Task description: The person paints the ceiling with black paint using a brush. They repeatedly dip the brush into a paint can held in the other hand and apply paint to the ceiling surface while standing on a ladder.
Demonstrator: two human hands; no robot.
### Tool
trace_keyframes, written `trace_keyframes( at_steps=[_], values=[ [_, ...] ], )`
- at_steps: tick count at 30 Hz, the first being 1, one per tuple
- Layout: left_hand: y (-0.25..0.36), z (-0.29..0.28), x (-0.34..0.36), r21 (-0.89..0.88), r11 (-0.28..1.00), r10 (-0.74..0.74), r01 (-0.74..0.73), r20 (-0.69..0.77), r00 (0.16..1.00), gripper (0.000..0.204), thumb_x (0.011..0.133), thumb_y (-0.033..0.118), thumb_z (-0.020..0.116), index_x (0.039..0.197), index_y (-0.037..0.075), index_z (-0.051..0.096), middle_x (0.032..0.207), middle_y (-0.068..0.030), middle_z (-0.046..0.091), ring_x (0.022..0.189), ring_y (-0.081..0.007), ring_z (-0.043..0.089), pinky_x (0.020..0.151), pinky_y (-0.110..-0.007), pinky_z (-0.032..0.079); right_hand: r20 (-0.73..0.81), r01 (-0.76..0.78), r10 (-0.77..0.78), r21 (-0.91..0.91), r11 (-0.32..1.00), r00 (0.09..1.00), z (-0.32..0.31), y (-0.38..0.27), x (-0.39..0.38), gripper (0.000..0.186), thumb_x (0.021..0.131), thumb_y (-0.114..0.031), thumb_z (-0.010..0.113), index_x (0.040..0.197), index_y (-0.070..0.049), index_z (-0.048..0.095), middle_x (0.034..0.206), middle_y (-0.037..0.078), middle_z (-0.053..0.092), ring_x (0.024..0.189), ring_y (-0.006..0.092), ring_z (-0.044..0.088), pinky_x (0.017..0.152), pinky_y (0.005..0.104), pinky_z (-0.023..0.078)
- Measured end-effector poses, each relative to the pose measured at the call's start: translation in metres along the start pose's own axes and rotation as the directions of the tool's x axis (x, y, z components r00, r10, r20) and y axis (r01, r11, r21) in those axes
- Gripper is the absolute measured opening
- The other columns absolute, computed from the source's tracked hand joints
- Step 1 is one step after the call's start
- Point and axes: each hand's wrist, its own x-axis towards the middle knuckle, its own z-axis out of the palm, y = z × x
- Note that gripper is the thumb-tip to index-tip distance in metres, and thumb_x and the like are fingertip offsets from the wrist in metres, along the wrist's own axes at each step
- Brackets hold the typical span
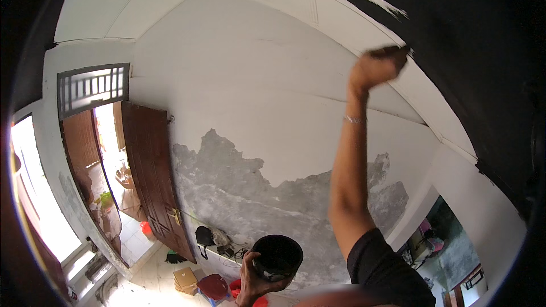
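Observation:
My right hand [372, 72] is raised on an outstretched arm and closed round a dark paintbrush [392, 52]. The brush is slightly blurred, and its tip meets the border between white and black on the ceiling. Black paint [478, 45] covers the ceiling's right part, with ragged strokes along its edge. Low in the middle, my left hand [256, 281] grips a round black bucket [277, 257] by its side, mouth upward. Its inside is dark, and I cannot tell how full it is.
A white wall [267, 96] with bare grey patches rises ahead. At left stands an open brown door [153, 176]. Below are cardboard boxes [185, 279], a dark red stool seat [213, 287], and a ledge with a black cap [203, 235] and cables. A doorway [449, 244] opens at right.

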Motion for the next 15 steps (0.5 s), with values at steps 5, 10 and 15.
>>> trace_keyframes(
  at_steps=[5,10,15],
  values=[
    [0.010,-0.009,-0.001,0.101,0.995,-0.010,0.019,-0.081,0.997,0.105,0.052,0.037,0.099,0.131,0.016,0.033,0.123,-0.0226,0.053,0.109,-0.0401,0.060,0.088,-0.051,0.051,0.146,-0.047,0.015,0.218,0.975,0.989,0.103,-0.103,-0.025,0.010,0.078,0.008,0.055,0.088,0.009,0.051,0.089,0.025,0.058,0.086,0.0444,0.059,0.077,0.0496,0.050],
    [-0.001,-0.014,-0.004,0.057,0.998,-0.031,0.037,-0.102,0.994,0.105,0.052,0.038,0.099,0.130,0.016,0.033,0.122,-0.0218,0.053,0.109,-0.0390,0.060,0.088,-0.051,0.051,0.392,-0.142,0.018,0.291,0.946,0.920,0.110,-0.133,-0.043,0.011,0.090,-0.003,0.058,0.094,0.006,0.054,0.087,0.028,0.060,0.080,0.0445,0.063,0.074,0.0535,0.053],
    [-0.010,-0.005,0.001,0.022,1.000,0.020,-0.018,-0.098,0.995,0.105,0.052,0.038,0.099,0.131,0.015,0.034,0.121,-0.0211,0.053,0.109,-0.0386,0.060,0.088,-0.051,0.051,0.450,0.105,-0.190,0.206,0.973,0.872,0.086,-0.077,-0.008,0.010,0.092,-0.007,0.059,0.094,0.003,0.057,0.087,0.024,0.063,0.082,0.0423,0.065,0.072,0.0520,0.053]
  ],
)
